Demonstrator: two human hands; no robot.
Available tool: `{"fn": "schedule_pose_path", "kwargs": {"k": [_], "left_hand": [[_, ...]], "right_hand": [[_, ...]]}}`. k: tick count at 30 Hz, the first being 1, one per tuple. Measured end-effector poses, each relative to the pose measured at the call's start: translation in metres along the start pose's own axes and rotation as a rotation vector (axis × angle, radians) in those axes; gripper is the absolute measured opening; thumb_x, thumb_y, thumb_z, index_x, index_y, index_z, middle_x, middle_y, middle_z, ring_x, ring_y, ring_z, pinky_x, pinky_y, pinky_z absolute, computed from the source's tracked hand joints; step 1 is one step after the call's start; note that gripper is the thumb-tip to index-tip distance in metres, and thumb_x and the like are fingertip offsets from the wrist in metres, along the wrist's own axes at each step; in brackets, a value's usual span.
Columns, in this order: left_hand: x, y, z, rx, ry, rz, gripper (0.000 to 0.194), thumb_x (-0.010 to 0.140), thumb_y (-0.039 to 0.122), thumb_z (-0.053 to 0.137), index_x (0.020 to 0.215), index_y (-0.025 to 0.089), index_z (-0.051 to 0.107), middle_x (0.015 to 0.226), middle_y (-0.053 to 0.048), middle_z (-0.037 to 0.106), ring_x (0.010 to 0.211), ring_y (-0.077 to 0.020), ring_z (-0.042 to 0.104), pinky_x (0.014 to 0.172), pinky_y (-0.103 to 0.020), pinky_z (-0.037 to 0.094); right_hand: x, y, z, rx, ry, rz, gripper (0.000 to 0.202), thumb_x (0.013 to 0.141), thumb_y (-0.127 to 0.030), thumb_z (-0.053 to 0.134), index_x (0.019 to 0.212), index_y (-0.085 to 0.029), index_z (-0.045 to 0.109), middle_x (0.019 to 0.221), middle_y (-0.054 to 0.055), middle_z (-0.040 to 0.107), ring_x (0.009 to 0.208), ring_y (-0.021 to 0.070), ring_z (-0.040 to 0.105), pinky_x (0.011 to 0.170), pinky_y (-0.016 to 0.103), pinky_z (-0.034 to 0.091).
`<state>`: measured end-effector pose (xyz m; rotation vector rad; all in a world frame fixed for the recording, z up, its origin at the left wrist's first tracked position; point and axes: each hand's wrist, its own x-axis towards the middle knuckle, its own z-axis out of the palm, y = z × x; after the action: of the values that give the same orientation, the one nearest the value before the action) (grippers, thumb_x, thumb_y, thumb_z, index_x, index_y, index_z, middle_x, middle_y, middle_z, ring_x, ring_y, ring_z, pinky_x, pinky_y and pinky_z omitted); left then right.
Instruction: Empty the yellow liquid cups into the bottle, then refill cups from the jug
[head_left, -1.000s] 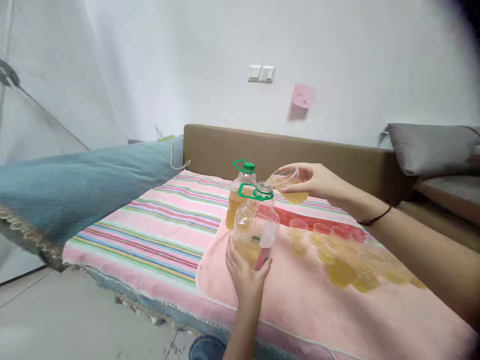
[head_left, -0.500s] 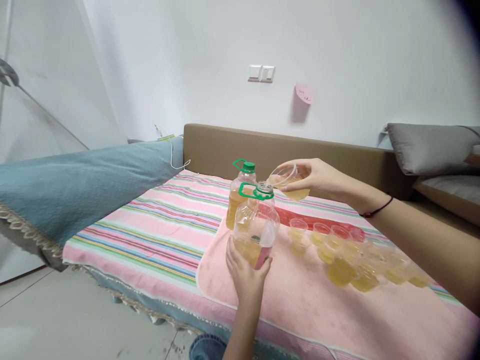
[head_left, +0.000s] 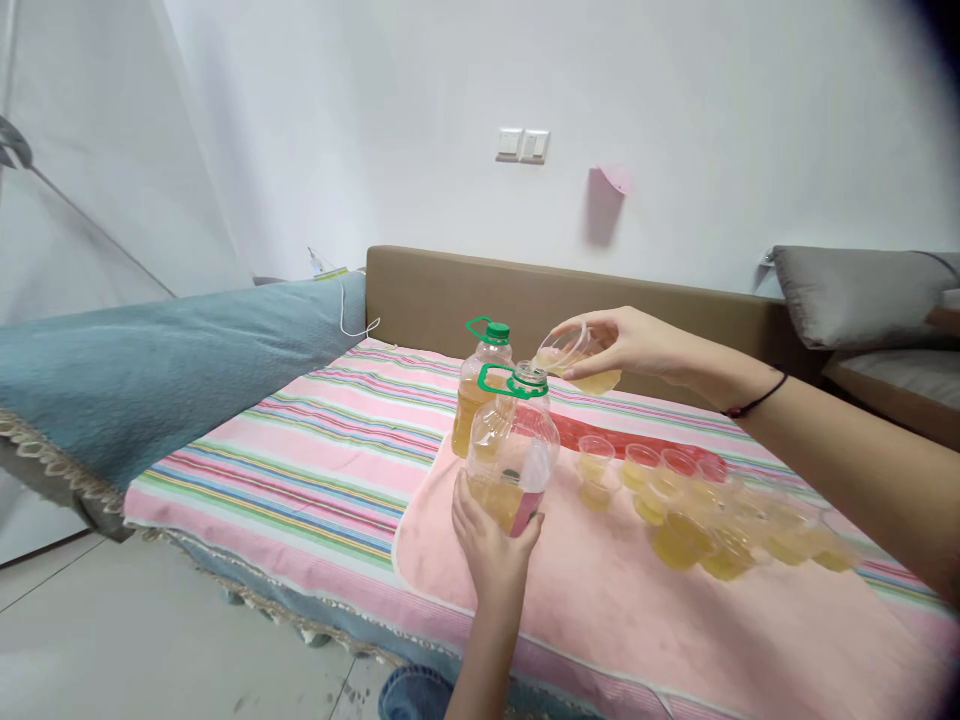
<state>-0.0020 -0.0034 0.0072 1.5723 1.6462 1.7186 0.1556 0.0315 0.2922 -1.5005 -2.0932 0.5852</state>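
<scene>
My left hand (head_left: 493,545) grips the lower part of an uncapped clear bottle (head_left: 514,435) with a green ring handle, partly filled with yellowish liquid. My right hand (head_left: 611,345) holds a clear plastic cup (head_left: 577,360) of the same liquid, tilted left with its rim at the bottle's mouth. Behind the held bottle stands a second bottle (head_left: 471,405) with a green cap. Several clear cups (head_left: 682,535) of yellow liquid stand on the pink mat at the right, partly below my right forearm.
The pink mat (head_left: 585,600) lies on a striped cloth (head_left: 300,470). A red strip (head_left: 600,437) lies behind the cups. Farther back is a brown headboard (head_left: 562,290); grey pillows (head_left: 855,300) are at the right and a blue-covered bolster (head_left: 187,350) at the left.
My right hand and wrist have risen slightly, and the cup is tipped a little more toward the bottle's mouth. My left hand keeps its hold on the bottle.
</scene>
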Motion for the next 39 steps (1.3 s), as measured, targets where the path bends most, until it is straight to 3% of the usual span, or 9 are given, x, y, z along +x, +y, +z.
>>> {"fn": "schedule_pose_path", "kwargs": {"k": [16, 27, 34, 39], "left_hand": [[-0.001, -0.001, 0.001, -0.002, 0.020, 0.014, 0.106, 0.060, 0.037, 0.082, 0.146, 0.017, 0.023, 0.144, -0.019, 0.042, 0.136, -0.0370, 0.040, 0.112, -0.054, 0.035], [-0.001, 0.000, -0.001, -0.010, 0.009, 0.012, 0.105, 0.061, 0.036, 0.081, 0.146, 0.017, 0.022, 0.143, -0.019, 0.042, 0.136, -0.0370, 0.039, 0.112, -0.054, 0.035], [-0.001, 0.001, -0.001, -0.011, 0.002, 0.013, 0.105, 0.062, 0.037, 0.081, 0.147, 0.017, 0.022, 0.144, -0.019, 0.041, 0.136, -0.0372, 0.039, 0.112, -0.054, 0.035], [0.001, 0.002, -0.002, -0.023, -0.013, -0.002, 0.105, 0.061, 0.037, 0.081, 0.146, 0.017, 0.023, 0.143, -0.020, 0.042, 0.136, -0.0381, 0.040, 0.111, -0.056, 0.035]], "right_hand": [[0.011, -0.005, -0.009, -0.144, -0.058, -0.003, 0.055, 0.063, -0.048, 0.080, 0.114, -0.030, 0.070, 0.095, 0.002, 0.076, 0.089, 0.0259, 0.068, 0.076, 0.039, 0.054], [0.021, -0.004, -0.015, -0.257, -0.069, -0.052, 0.055, 0.060, -0.053, 0.082, 0.111, -0.032, 0.073, 0.089, 0.002, 0.077, 0.087, 0.0278, 0.069, 0.070, 0.038, 0.054], [0.023, -0.007, -0.019, -0.287, -0.113, -0.044, 0.055, 0.061, -0.052, 0.081, 0.112, -0.035, 0.072, 0.087, -0.001, 0.076, 0.082, 0.0253, 0.068, 0.059, 0.033, 0.050], [0.028, -0.010, -0.020, -0.304, -0.139, -0.031, 0.054, 0.059, -0.053, 0.082, 0.109, -0.035, 0.073, 0.084, -0.002, 0.076, 0.081, 0.0264, 0.070, 0.062, 0.035, 0.052]]}}
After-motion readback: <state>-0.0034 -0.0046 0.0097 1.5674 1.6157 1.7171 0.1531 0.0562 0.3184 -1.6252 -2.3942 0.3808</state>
